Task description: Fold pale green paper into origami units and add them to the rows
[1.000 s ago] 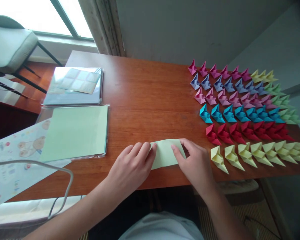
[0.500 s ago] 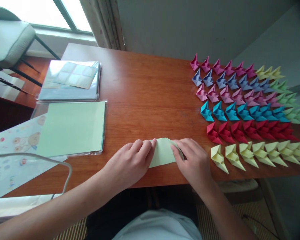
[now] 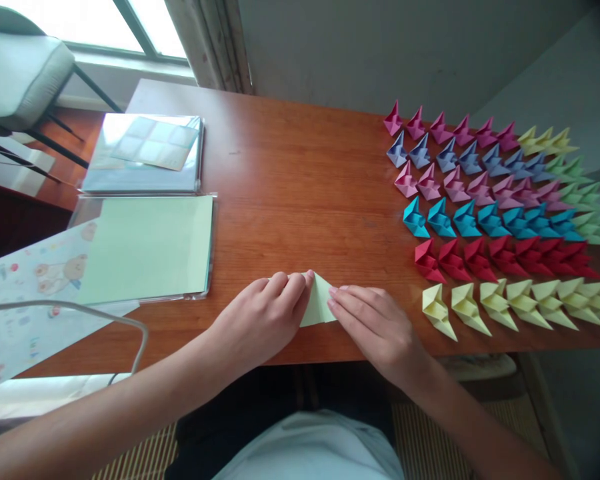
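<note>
Two hands on one slip of pale green paper

The paper (image 3: 320, 303) lies at the near edge of the wooden table (image 3: 290, 187), between the hands and partly under them. The left hand (image 3: 265, 313) has its fingers curled over the paper's left part, apparently pinning it so it cannot slide. The right hand (image 3: 377, 327) has its fingers straight and close together, their tips on the paper's right end, where the far edge slants down; that posture suits pressing a fold flat. The hands stand apart from each other. I cannot tell whether either pinches the paper, since the right thumb and the paper's underside are hidden.

To the right, folded shapes stand in neat rows by colour: pale yellow (image 3: 523, 300) nearest, then red (image 3: 503, 259), blue and others farther off. Kept to that side, they seem clear of the working spot. To the left, a light green stack (image 3: 150, 247) sits well apart from the hands, near a printed sheet (image 3: 65, 273). A glossy packet (image 3: 140, 177) lies just beyond the stack.
</note>
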A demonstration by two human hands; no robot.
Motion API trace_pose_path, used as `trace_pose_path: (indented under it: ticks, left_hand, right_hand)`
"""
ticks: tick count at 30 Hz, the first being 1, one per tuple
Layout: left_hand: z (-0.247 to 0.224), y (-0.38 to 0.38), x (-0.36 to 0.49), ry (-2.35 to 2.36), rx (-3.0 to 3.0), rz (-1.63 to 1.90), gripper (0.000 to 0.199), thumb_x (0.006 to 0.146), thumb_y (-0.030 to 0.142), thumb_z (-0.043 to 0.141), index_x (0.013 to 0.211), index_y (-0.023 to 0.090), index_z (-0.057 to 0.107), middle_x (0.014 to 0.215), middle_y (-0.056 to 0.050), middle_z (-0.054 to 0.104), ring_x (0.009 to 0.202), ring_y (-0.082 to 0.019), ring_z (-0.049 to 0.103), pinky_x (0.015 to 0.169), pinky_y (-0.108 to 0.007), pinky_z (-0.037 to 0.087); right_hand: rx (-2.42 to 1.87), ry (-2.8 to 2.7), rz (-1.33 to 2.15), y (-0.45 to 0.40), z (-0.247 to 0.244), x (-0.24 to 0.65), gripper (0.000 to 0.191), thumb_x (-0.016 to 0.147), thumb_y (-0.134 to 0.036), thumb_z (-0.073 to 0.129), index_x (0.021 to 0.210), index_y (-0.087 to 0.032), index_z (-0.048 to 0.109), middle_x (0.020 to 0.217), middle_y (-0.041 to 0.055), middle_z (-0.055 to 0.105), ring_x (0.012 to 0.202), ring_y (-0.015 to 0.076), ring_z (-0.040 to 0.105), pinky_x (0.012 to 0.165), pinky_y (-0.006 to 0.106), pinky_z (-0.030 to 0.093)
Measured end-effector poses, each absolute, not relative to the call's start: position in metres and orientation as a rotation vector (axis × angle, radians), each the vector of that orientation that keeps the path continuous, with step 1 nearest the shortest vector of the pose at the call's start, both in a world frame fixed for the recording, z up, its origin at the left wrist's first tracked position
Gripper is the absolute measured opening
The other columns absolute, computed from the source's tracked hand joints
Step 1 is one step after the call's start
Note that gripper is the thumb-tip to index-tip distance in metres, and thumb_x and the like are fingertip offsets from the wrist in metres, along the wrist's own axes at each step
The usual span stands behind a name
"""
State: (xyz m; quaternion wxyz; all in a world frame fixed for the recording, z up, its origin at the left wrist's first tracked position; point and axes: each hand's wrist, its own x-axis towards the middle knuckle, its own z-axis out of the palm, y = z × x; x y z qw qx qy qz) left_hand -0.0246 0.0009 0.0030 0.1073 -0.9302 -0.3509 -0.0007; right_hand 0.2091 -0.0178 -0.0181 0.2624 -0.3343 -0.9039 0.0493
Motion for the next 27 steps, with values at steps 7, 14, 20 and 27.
trace_pose_path:
  ticks: [7,14,20,27]
  left_hand:
    - [0.0032,0.0012,-0.0248,-1.038,-2.743,0.0,0.041,0.099,0.007,0.039,0.137,-0.001,0.053,0.087,-0.006,0.062,0.074,-0.017,0.058,0.059,-0.032,0.046]
    - [0.0026,0.002,-0.0248,-1.04,-2.751,-0.004,0.041,0.099,0.007,0.041,0.137,0.0,0.052,0.087,-0.007,0.061,0.074,-0.018,0.057,0.06,-0.033,0.044]
    - [0.0022,0.0026,-0.0255,-1.05,-2.76,-0.02,0.04,0.098,0.008,0.042,0.136,0.0,0.053,0.086,-0.007,0.062,0.074,-0.018,0.058,0.059,-0.033,0.045]
    - [-0.0005,0.0018,-0.0276,-1.024,-2.752,-0.157,0.036,0.098,0.008,0.045,0.129,0.0,0.059,0.092,-0.008,0.069,0.073,-0.017,0.06,0.06,-0.033,0.049]
  right_hand:
    - [-0.877,-2.506,0.113,-0.0185,-0.0207,0.2089,0.026,0.094,-0.005,0.063,0.119,-0.005,0.069,0.124,0.0162,0.072,0.116,0.0295,0.065,0.092,0.045,0.058]
    - [-0.864,-2.551,0.145,-0.0184,-0.0222,0.2136,0.029,0.093,-0.006,0.063,0.122,-0.007,0.068,0.13,0.015,0.07,0.118,0.0303,0.063,0.096,0.045,0.056]
    - [-0.854,-2.562,0.156,-0.0151,-0.0215,0.2149,0.027,0.093,-0.007,0.063,0.119,-0.011,0.069,0.128,0.0125,0.071,0.117,0.0295,0.063,0.094,0.044,0.056]
    - [-0.856,-2.548,0.159,-0.0141,-0.0211,0.2135,0.026,0.09,-0.007,0.067,0.115,-0.01,0.071,0.127,0.0111,0.072,0.116,0.0297,0.063,0.093,0.045,0.057]
